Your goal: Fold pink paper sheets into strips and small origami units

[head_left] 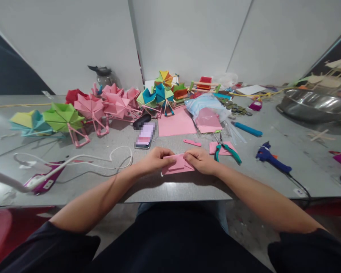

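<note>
Between my two hands is a folded piece of pink paper, held low over the near part of the grey table. My left hand grips its left end, thumb lying on top. The right end is pinched by my right hand, its thumb and fingers pressed on a folded flap. Just beyond the paper lies a small pink cutter. Teal-handled pliers rest on a stack of small pink papers to the right of my right hand.
Folded-paper models line the back left. A phone, a large pink sheet and a plastic bag lie ahead. Rightward are a blue glue gun and a metal basin; leftward, a purple power strip with a white cable.
</note>
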Demonstrator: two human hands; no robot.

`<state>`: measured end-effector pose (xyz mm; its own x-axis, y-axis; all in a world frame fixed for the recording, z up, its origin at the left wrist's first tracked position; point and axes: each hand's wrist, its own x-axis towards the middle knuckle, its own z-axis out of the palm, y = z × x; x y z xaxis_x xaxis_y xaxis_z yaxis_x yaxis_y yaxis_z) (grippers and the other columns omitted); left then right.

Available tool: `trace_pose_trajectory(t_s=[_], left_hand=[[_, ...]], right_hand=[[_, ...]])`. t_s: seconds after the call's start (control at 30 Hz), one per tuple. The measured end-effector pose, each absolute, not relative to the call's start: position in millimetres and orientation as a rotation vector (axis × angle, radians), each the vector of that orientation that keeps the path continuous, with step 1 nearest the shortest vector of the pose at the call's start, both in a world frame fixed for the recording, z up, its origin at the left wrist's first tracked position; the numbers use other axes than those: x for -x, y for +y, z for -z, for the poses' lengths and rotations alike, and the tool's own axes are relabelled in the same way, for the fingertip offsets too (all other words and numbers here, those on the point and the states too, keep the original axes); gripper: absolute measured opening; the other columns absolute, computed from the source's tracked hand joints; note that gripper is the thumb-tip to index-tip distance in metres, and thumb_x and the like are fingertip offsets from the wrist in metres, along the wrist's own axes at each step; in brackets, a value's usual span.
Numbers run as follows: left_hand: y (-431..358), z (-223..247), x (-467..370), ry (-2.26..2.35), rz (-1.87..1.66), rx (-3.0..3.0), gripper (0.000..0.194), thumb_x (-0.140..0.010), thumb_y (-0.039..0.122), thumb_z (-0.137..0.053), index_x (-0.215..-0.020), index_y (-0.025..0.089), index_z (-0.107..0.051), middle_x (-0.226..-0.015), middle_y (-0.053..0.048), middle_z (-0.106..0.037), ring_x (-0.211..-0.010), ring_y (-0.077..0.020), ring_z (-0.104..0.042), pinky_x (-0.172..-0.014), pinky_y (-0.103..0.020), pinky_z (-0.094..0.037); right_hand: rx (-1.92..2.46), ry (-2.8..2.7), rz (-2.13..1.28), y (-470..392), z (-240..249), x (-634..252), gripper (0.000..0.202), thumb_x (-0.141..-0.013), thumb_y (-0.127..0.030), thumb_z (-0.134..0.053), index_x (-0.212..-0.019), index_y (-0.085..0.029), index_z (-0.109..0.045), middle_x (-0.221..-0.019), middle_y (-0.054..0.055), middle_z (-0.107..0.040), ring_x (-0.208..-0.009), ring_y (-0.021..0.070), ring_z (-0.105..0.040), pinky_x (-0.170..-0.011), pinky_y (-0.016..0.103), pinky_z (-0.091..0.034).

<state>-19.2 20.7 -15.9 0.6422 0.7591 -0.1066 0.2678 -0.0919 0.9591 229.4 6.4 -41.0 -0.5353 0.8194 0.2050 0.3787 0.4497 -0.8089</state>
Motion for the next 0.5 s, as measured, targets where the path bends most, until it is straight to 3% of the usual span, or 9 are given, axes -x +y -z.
trace_pose_trajectory(t_s=[0.13, 0.27, 0.4, 0.5], left_hand=[[21.0, 17.6, 17.0, 0.876, -0.487, -1.757, 0.032, -0.088, 0.047, -0.072, -0.076, 0.017, -0.07, -0.065, 0.0, -0.061, -0.059, -0.0124, -0.052, -0.055, -0.025, -0.036], [19.3, 17.1, 15.3, 0.958, -0.491, -1.751, 0.031, -0.091, 0.043, -0.068, -0.072, 0.019, -0.065, -0.06, -0.001, -0.06, -0.055, -0.0125, -0.052, -0.053, -0.025, -0.033], [17.1, 12.6, 14.3, 1.006, -0.494, -1.721, 0.034, -0.096, 0.042, -0.064, -0.071, 0.019, -0.063, -0.057, -0.002, -0.06, -0.052, -0.0127, -0.053, -0.052, -0.025, -0.033], [16.7, 12.0, 13.8, 1.001, -0.5, -1.725, 0.033, -0.096, 0.041, -0.065, -0.07, 0.02, -0.063, -0.057, -0.002, -0.059, -0.052, -0.0125, -0.052, -0.052, -0.025, -0.032]], right_hand=[[0.953, -2.171, -0.977, 4.9, 39.9, -224.0, 0.056, -0.107, -0.06, -0.046, -0.064, -0.024, -0.041, -0.062, -0.003, -0.041, -0.059, 0.0148, -0.038, -0.061, 0.031, -0.033], [0.98, -2.204, -0.76, 16.8, 21.8, -257.4, 0.043, -0.105, -0.052, -0.053, -0.074, -0.024, -0.062, -0.071, 0.002, -0.063, -0.07, 0.0197, -0.058, -0.07, 0.034, -0.044], [1.53, -1.948, -0.346, 38.3, -3.7, -342.4, 0.022, -0.097, -0.039, -0.065, -0.087, -0.023, -0.074, -0.081, 0.006, -0.074, -0.076, 0.0245, -0.067, -0.073, 0.037, -0.049], [1.969, -1.895, -0.425, 52.0, -8.5, -397.7, 0.01, -0.084, -0.027, -0.077, -0.09, -0.019, -0.078, -0.09, 0.013, -0.08, -0.08, 0.0274, -0.073, -0.077, 0.04, -0.055]])
